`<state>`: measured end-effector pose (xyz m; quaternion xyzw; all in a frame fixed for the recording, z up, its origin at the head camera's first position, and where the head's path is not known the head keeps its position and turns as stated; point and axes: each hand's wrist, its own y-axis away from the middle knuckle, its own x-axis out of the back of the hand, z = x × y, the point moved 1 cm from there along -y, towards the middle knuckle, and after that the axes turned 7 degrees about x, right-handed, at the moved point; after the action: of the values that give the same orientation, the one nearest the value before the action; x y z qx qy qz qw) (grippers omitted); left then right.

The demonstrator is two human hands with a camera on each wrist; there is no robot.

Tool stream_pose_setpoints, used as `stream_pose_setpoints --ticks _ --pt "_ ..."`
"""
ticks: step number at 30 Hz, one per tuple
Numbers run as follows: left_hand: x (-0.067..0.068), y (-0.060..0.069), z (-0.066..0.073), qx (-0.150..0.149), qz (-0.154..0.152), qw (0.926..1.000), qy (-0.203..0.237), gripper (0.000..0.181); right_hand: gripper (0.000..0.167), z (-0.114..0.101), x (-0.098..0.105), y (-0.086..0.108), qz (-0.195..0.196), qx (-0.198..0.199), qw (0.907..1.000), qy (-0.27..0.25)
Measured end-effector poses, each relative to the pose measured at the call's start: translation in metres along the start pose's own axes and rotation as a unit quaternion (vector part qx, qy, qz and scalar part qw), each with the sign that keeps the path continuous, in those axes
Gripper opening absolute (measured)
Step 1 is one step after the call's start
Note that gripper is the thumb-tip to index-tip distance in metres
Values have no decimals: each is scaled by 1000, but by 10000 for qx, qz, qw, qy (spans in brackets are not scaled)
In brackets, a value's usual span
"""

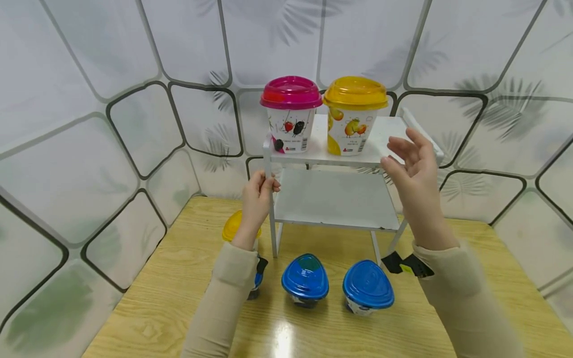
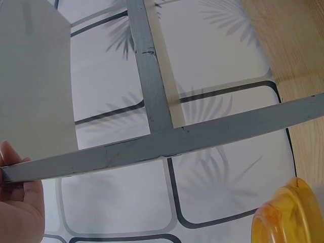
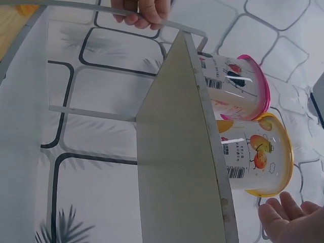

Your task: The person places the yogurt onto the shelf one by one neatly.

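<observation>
The chief risk is judged to lie with the white rack [image 1: 335, 199], on whose upper shelf [image 1: 387, 132] the pink-lidded cup [image 1: 292, 122] and the upper yellow-lidded cup [image 1: 352, 124] are set close to the front edge; whether their lids are touching or barely apart cannot be told. Should the frame be tugged or tilted by its left post [image 1: 272, 219], both cups could be made to slide or topple forward, and the left blue-lidded cup [image 1: 306, 277] and the right blue-lidded cup [image 1: 368, 285], stood just in front on the wooden table [image 1: 156, 298], could be struck. If the right hand [image 1: 417, 186] were swung inward too fast, the upper yellow-lidded cup could be knocked against its pink-lidded neighbour. The lower yellow-lidded cup [image 1: 232, 226], partly hidden behind the left forearm [image 1: 219, 303], could be brushed if that arm were lowered or drawn back. As for pose, the left post is gripped below the upper shelf by the left hand [image 1: 258, 201], thumb and fingers being curled about it, with the forearm stretched forward. The right hand is raised beside the rack's right end, near the height of the cups, its palm turned inward; the fingers are loosely bent and parted from the thumb, and nothing is held by them
</observation>
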<state>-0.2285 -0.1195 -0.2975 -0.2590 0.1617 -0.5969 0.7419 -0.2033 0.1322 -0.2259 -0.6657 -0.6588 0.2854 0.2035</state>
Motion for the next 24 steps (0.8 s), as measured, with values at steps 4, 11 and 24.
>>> stream_pose_setpoints --ticks 4,11,24 --pt "0 -1 0 -20 31 10000 -19 10 58 0 4 13 5 172 9998 -46" --pt "1 -1 0 19 12 10000 2 11 56 13 9 39 -269 298 9991 126" --pt "0 0 -1 68 2 10000 35 11 56 44 24 75 -641 219 9966 473"
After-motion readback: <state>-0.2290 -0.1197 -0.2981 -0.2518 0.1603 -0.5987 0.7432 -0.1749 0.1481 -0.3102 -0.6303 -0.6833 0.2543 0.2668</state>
